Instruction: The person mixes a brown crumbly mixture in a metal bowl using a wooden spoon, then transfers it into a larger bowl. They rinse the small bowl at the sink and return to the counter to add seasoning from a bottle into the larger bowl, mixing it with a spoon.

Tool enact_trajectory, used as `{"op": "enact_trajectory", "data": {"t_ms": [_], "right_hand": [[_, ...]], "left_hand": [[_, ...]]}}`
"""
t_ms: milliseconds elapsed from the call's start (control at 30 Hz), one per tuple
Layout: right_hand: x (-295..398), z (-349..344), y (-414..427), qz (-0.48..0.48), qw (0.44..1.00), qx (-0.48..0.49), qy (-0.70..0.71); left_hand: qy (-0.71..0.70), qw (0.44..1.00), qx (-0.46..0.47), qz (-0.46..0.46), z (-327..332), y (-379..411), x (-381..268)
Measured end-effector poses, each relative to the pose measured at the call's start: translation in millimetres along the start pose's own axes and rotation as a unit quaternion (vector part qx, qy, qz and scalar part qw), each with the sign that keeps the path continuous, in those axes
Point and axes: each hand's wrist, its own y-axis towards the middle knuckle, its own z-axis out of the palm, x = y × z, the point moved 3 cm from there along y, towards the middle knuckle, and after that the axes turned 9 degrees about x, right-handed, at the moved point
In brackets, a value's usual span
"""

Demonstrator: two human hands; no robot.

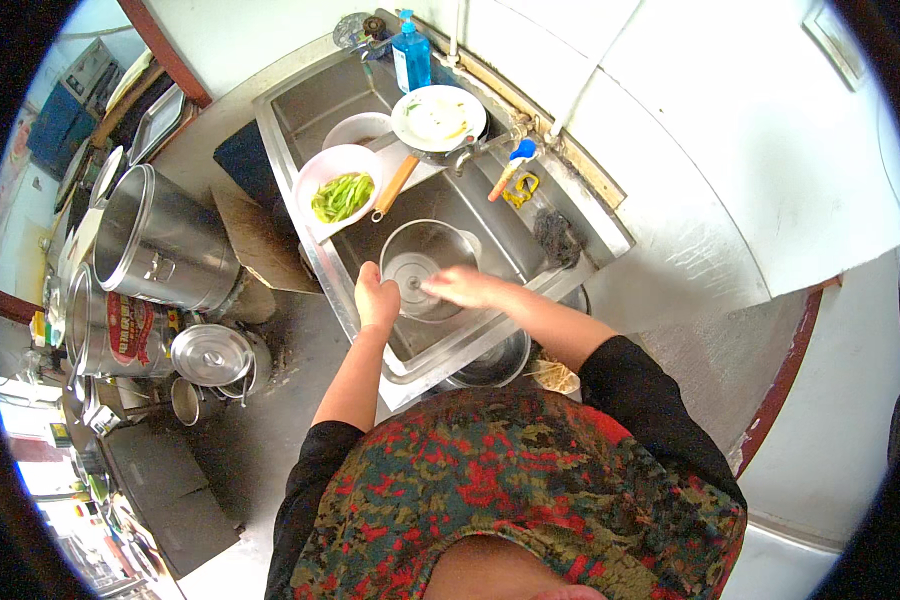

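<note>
A round, shiny bowl rests in the near basin of the steel sink, with circular ridges on its bottom. My left hand grips the bowl's left rim, thumb uppermost. Over the inside of the bowl reaches my right hand, blurred by motion. Its fingers point left, and whether they touch the bowl or hold something is unclear. Beyond the bowl, a wooden handle with a metal ring slants beside a pale plastic bowl of sliced green vegetable.
A white plate with food scraps sits near the tap. Behind it stands a blue pump bottle. A dark scouring pad lies on the right ledge. Large steel pots and a lidded pail stand to the left.
</note>
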Motion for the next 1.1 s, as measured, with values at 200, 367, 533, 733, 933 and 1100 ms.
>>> {"op": "enact_trajectory", "data": {"t_ms": [200, 367, 533, 733, 933, 1100], "right_hand": [[-27.5, -178.6, -29.6, -0.001, 0.859, -0.511, -0.027], [10.4, -224.7, -24.9, 0.197, 0.833, -0.502, -0.122], [26.6, -230.3, -19.0, 0.275, 0.84, -0.41, -0.223], [-1.3, -262.6, -34.5, 0.097, 0.872, -0.185, -0.442], [-13.4, -255.2, -29.8, 0.08, 0.878, -0.211, -0.421], [-23.5, -256.9, -28.5, 0.088, 0.88, -0.222, -0.411]], "left_hand": [[-0.069, 0.991, 0.003, -0.119, 44.7, 14.4, 35.5], [-0.114, 0.973, 0.034, -0.198, 94.9, 30.9, 27.3], [-0.063, 0.982, 0.036, -0.177, 141.7, 53.4, 27.3], [-0.256, 0.919, 0.085, -0.286, 160.5, 69.6, 18.6], [-0.332, 0.86, 0.14, -0.361, 176.9, 69.3, 37.4], [-0.33, 0.843, 0.157, -0.395, 184.5, 64.5, 58.4]]}}
